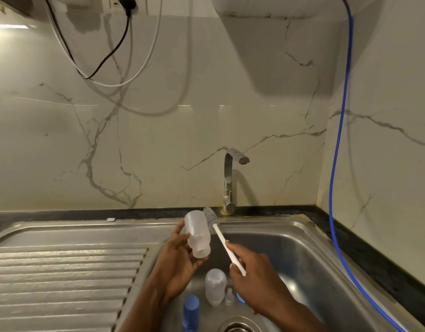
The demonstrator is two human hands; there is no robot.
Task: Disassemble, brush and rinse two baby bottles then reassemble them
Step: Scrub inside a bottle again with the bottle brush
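Warm, rather dim indoor light. Glare burns at the far left, and reflections streak the glossy wall. The cables and tap throw soft shadows there. Wide-angle bending curves the sink; the near bottle looks blurred.

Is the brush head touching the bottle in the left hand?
Cannot tell. The head view shows the brush head beside the bottle with no visible gap, but depth is unclear.
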